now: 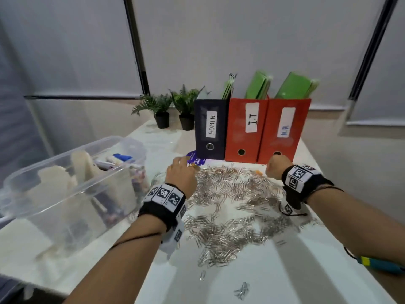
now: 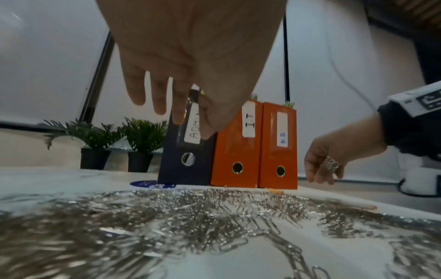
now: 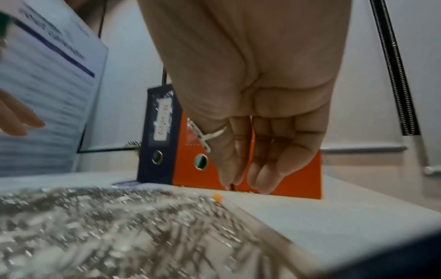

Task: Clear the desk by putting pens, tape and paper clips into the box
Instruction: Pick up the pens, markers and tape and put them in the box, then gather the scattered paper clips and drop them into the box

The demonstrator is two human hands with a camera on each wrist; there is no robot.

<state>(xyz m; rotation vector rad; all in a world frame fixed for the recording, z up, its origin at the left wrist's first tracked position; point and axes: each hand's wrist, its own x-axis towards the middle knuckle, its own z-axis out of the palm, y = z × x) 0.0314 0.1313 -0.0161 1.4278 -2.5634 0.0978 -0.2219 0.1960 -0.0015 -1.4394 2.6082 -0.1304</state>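
Observation:
A wide pile of silver paper clips [image 1: 230, 205] [image 2: 190, 217] [image 3: 95, 226] covers the middle of the white desk. At the left stands the clear plastic box [image 1: 54, 211] with pens [image 1: 118, 159] and pale items inside. My left hand [image 1: 180, 172] [image 2: 167, 117] hovers over the pile's far left edge, fingers straight and pointing down, holding nothing. My right hand [image 1: 275, 168] [image 2: 319, 169] [image 3: 243, 181] is at the pile's far right corner. Its fingertips point down at the desk and I see nothing held. A small orange bit [image 1: 259, 172] [image 3: 217, 197] lies beside it.
A navy binder [image 1: 210, 128] and two orange binders [image 1: 245, 130] stand just behind the hands, with two potted plants [image 1: 162, 106] to their left. A purple disc [image 1: 194, 160] lies by the navy binder. A teal object [image 1: 381, 265] sits at the right edge.

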